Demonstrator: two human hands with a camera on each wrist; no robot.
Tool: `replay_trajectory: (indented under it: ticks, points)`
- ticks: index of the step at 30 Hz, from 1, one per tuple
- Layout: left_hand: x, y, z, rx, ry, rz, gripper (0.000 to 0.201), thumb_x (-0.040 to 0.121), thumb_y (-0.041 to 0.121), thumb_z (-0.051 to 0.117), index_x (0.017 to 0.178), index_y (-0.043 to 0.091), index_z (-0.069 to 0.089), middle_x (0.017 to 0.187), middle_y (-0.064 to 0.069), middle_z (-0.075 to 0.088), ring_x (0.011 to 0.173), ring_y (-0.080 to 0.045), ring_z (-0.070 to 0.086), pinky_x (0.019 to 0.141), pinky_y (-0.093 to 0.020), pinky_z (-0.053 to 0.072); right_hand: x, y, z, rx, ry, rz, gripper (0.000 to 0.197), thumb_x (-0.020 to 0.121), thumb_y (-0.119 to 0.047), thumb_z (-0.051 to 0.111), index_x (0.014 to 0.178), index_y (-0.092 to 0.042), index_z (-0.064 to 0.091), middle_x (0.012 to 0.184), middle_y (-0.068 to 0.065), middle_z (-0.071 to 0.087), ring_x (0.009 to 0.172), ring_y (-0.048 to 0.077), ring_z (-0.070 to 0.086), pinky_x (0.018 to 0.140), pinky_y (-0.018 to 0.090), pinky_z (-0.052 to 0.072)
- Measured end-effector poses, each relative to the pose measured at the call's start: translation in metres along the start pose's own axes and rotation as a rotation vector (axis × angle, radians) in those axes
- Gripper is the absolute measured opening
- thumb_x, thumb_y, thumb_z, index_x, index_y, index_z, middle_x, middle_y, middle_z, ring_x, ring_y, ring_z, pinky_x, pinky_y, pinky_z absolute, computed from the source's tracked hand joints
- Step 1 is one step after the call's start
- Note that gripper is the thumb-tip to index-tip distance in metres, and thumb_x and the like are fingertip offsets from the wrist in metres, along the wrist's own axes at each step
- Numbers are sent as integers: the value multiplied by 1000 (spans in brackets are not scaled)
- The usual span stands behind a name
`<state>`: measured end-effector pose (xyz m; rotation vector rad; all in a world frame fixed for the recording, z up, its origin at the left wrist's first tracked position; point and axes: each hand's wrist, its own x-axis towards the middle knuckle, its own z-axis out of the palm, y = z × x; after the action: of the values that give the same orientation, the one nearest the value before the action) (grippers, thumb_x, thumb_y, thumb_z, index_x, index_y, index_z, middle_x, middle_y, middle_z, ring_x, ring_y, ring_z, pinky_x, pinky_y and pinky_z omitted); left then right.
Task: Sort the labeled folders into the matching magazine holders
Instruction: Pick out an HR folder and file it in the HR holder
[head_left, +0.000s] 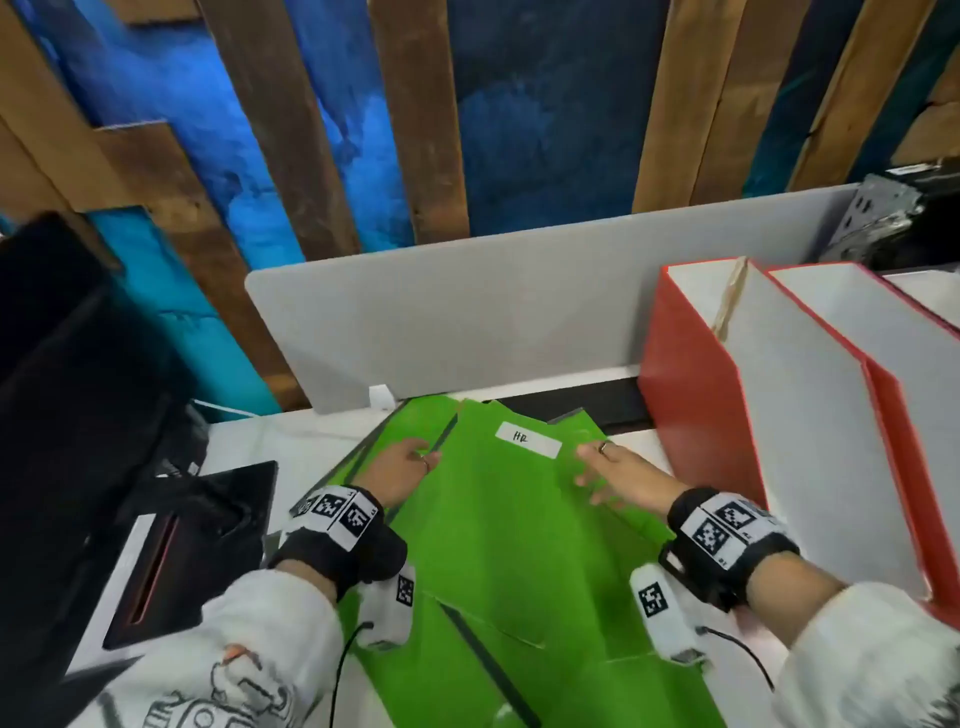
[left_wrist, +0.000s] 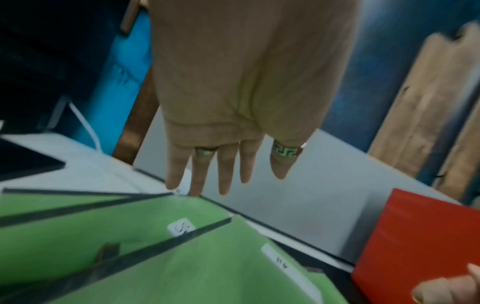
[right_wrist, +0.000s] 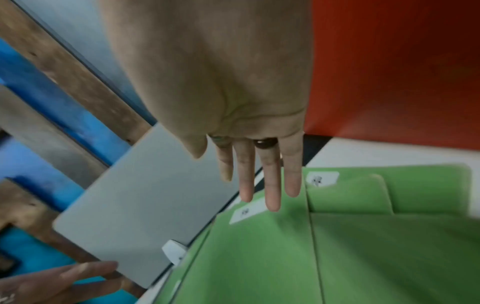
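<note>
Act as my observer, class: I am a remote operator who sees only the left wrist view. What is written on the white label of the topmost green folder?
Observer: In the head view, the white label on the topmost green paper folder reads "HR".
Operator: I see only fingertips at my lower right. What is that hand doing?
Observer: The right hand is open with straight fingers over the right side of the folders, and it holds nothing.
Operator: What lies beyond my one red corner?
Observer: Red cardboard magazine holders with white insides stand side by side. A beige sheet stands in the leftmost one.
</note>
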<state>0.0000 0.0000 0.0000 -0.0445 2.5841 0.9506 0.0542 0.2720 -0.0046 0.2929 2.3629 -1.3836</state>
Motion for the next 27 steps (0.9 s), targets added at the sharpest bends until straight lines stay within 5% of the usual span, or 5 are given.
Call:
replay_trajectory:
  ticks: [5, 14, 21, 24, 27]
  points:
    - [42, -37, 8, 27, -29, -84, 49, 91, 24, 58, 134, 4, 47, 140, -14, 49, 127, -27, 48, 107, -32, 37, 25, 27, 35, -130, 10, 177, 46, 99, -40, 33, 132, -8, 35, 103, 10, 60, 83, 21, 59, 53, 23, 44]
    - [73, -62, 25, 90, -14, -151, 63, 77, 17, 73, 133, 5, 45, 126, -17, 59, 113, -30, 58, 97, -38, 47, 52, 57, 57, 36, 119, 274, 64, 86, -16, 65, 134, -14, 23, 92, 3, 48, 61, 17, 56, 49, 27, 54]
    - [81, -70, 28, -110, -62, -174, 64, 78, 19, 74, 131, 0, 44, 132, -19, 52, 121, -32, 51, 105, -39, 40, 53, 54, 57, 199, 152, 302, 75, 82, 0, 66, 134, -23, 17, 131, 18, 41, 110, 34, 54, 64, 37, 60]
    - [81, -71, 25, -239, -59, -112, 47, 77, 17, 74, 115, 11, 49, 113, -17, 55, 107, -31, 54, 101, -44, 42, 53, 50, 55, 229, 130, 261, 73, 82, -1, 65, 133, -22, 18, 134, 15, 38, 120, 31, 47, 70, 35, 58]
    - [78, -78, 14, -445, -71, -35, 32, 77, 8, 71, 90, 27, 49, 88, -11, 56, 88, -27, 53, 89, -47, 47, 55, 53, 46, 245, 113, 228, 60, 87, -8, 62, 129, -21, 21, 122, 11, 45, 110, 27, 52, 76, 36, 55]
